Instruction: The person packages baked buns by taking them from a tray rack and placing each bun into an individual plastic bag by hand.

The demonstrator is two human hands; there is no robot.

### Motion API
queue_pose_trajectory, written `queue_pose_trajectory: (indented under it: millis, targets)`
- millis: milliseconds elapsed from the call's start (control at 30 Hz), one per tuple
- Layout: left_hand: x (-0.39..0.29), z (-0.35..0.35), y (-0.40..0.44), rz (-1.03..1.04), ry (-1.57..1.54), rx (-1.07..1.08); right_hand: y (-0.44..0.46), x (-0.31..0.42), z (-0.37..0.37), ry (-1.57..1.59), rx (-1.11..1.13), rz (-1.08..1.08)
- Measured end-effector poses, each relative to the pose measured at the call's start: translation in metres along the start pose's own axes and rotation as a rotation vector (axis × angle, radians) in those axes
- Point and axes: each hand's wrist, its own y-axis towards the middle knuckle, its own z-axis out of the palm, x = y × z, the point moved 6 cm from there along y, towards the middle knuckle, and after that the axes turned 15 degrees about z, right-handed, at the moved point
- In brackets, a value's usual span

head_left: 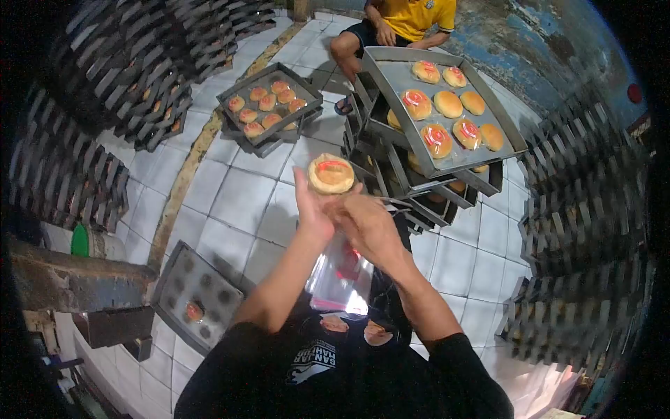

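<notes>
A round bun [331, 174] in a clear bag with red print rests in my left hand [315, 213], whose thumb stands up along the bun's left side. Just below the bun, my right hand [366, 223] is closed, its fingers curled and slightly blurred against my left hand. What those fingers pinch, if anything, is hidden. A stack of clear plastic bags [342, 276] with red print lies on my lap, under my forearms.
A tray [499, 152] of bagged and bare buns tops stacked trays at right. Another tray [230, 98] with bagged buns sits ahead left; a dark tray [167, 307] holds one bun. Stacked trays [579, 244] line both sides. A person in a yellow shirt [422, 19] sits opposite.
</notes>
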Motion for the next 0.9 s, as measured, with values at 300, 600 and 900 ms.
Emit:
queue_pose_trajectory:
  millis: [300,600,900]
  targets:
    - [-0.022,-0.072,0.032,0.013,0.095,0.052,-0.056,0.045,0.025,0.718,0.882,0.163]
    - [-0.039,-0.058,0.005,0.263,0.618,0.195,-0.048,0.010,0.023,0.658,0.764,0.218]
    - [-0.042,-0.036,-0.048,-0.017,0.575,0.118,-0.032,0.007,-0.006,-0.039,-0.258,-0.188]
